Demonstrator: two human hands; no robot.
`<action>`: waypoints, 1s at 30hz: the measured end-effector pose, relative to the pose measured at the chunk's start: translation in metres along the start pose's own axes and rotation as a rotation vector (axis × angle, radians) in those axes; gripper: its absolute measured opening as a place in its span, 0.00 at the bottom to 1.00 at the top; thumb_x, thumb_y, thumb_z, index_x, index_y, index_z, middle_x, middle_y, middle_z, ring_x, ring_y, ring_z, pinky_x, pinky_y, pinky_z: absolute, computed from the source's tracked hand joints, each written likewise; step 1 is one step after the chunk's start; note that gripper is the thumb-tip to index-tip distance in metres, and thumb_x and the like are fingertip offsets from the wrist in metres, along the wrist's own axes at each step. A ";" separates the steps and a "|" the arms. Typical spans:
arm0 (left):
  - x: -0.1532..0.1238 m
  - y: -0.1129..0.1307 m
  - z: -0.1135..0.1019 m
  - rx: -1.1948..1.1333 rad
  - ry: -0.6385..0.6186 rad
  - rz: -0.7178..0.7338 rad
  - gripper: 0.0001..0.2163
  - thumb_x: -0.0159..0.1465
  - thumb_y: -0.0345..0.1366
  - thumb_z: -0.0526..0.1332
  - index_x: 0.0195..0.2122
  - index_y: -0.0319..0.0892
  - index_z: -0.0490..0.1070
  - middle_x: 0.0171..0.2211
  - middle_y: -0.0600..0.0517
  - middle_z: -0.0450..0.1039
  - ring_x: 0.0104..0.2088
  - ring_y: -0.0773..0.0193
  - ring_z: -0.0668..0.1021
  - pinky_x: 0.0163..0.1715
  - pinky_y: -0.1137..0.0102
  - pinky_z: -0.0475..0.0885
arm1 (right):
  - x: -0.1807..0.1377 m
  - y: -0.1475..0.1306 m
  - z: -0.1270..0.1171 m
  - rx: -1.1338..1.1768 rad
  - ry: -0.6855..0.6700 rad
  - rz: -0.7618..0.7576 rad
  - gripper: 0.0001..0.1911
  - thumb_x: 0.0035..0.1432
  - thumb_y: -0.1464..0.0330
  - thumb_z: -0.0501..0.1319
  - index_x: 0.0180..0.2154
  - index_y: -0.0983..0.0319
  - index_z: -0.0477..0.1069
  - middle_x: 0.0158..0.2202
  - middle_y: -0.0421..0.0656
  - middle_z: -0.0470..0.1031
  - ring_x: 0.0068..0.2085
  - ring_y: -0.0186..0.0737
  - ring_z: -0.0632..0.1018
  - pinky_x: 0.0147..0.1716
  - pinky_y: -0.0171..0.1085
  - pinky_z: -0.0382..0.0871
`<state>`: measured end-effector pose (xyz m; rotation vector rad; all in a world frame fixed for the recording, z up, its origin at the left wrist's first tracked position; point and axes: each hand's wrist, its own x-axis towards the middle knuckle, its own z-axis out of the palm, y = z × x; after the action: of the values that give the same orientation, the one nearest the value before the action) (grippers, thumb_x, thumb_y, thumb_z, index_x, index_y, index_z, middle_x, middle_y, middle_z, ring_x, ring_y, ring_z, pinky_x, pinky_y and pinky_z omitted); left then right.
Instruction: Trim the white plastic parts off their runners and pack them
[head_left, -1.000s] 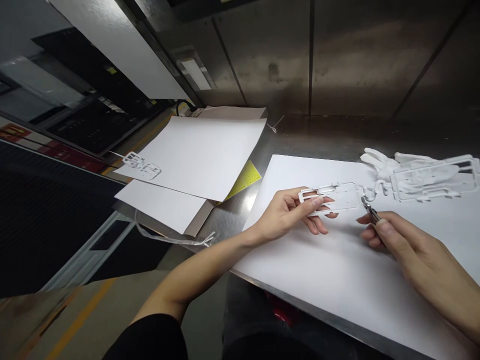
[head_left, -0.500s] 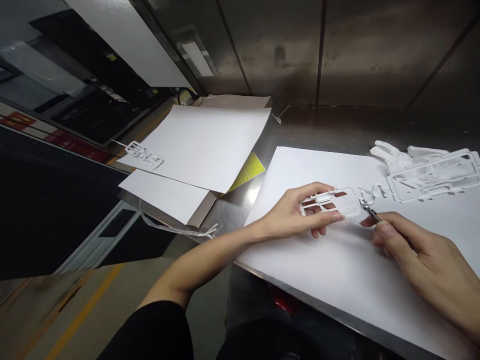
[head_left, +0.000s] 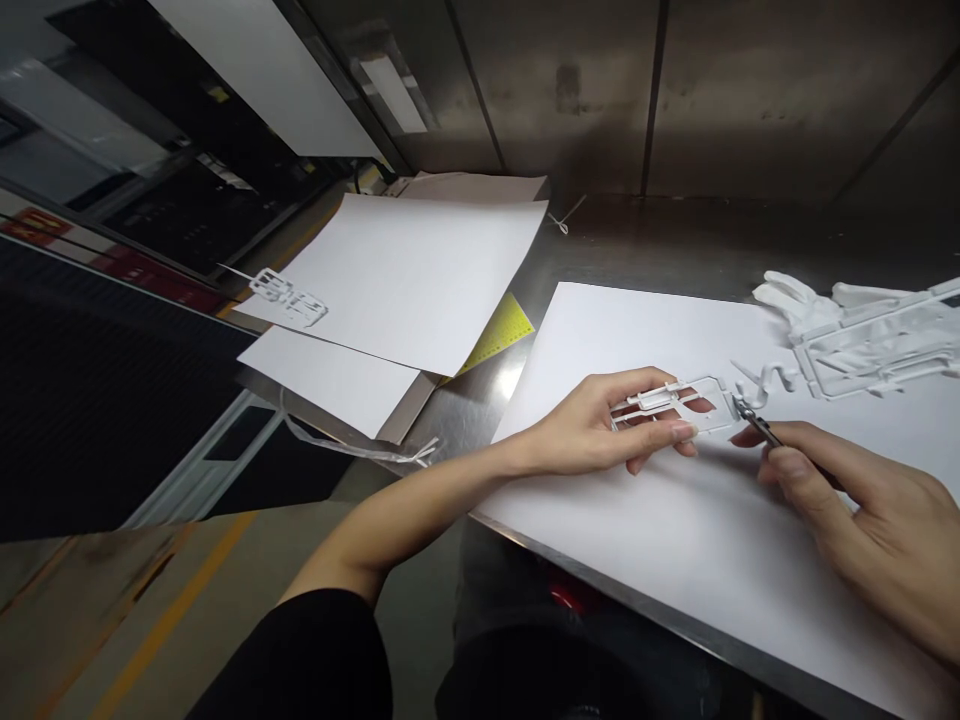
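My left hand (head_left: 592, 425) is closed on a small white plastic frame (head_left: 709, 428), thumb on the near edge and fingers behind it. The frame has rectangular openings and is held tilted above a white sheet (head_left: 600, 520). In my right hand (head_left: 847, 490) is a pair of metal nippers (head_left: 759, 424), whose tip meets the frame's right edge. Whether the jaws are closed is too small to tell. Just beyond the tip lie curly white plastic bits (head_left: 776, 378) on the sheet. My fingers hide most of the nippers' handles.
Larger white plastic frames (head_left: 832, 370) and a white glove (head_left: 787, 297) are at the right. To the left, paper sheets (head_left: 420, 270) on a cardboard stack carry another white plastic piece (head_left: 289, 297). A yellow sheet (head_left: 499, 335) pokes out beneath. A metal wall (head_left: 750, 100) stands behind.
The small frame has tilted in my left hand, so its openings look narrower. Both hands appear slightly farther right, partly because the whole view has shifted. The nippers stay at the frame's right edge.
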<state>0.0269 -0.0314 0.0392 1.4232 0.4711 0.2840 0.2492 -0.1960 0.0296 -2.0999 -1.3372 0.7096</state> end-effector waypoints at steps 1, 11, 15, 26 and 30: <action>0.000 0.000 0.000 0.007 -0.007 -0.001 0.19 0.70 0.46 0.71 0.56 0.38 0.77 0.40 0.46 0.87 0.23 0.75 0.73 0.24 0.76 0.71 | 0.000 -0.001 0.000 0.009 0.007 -0.002 0.36 0.63 0.29 0.55 0.47 0.47 0.83 0.40 0.41 0.84 0.43 0.55 0.82 0.52 0.52 0.75; 0.000 -0.001 -0.003 0.001 -0.043 -0.002 0.21 0.71 0.47 0.71 0.58 0.39 0.77 0.39 0.48 0.86 0.23 0.76 0.72 0.24 0.77 0.70 | 0.003 0.019 -0.002 -0.020 -0.034 0.034 0.35 0.63 0.29 0.55 0.50 0.45 0.82 0.45 0.40 0.85 0.47 0.59 0.84 0.51 0.56 0.75; 0.000 -0.002 -0.003 0.001 -0.049 -0.008 0.21 0.71 0.48 0.71 0.58 0.40 0.77 0.39 0.47 0.86 0.23 0.75 0.72 0.25 0.76 0.71 | 0.003 0.019 -0.004 -0.058 -0.005 0.035 0.36 0.63 0.29 0.55 0.49 0.46 0.83 0.45 0.41 0.85 0.48 0.58 0.83 0.51 0.54 0.76; 0.002 -0.006 -0.008 -0.004 -0.100 -0.075 0.18 0.73 0.48 0.68 0.57 0.42 0.75 0.41 0.47 0.86 0.23 0.75 0.75 0.24 0.76 0.71 | -0.003 -0.014 -0.001 -0.093 -0.059 -0.018 0.36 0.70 0.31 0.50 0.44 0.51 0.80 0.37 0.36 0.80 0.36 0.44 0.76 0.40 0.43 0.64; 0.001 -0.005 -0.005 -0.029 -0.077 -0.091 0.18 0.71 0.52 0.69 0.48 0.42 0.75 0.40 0.47 0.86 0.24 0.72 0.78 0.23 0.75 0.72 | 0.000 -0.009 0.003 -0.065 -0.107 -0.091 0.35 0.71 0.33 0.51 0.40 0.53 0.79 0.31 0.36 0.77 0.30 0.40 0.74 0.35 0.40 0.64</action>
<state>0.0252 -0.0274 0.0337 1.3750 0.4654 0.1617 0.2415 -0.1927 0.0333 -2.0620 -1.5228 0.7591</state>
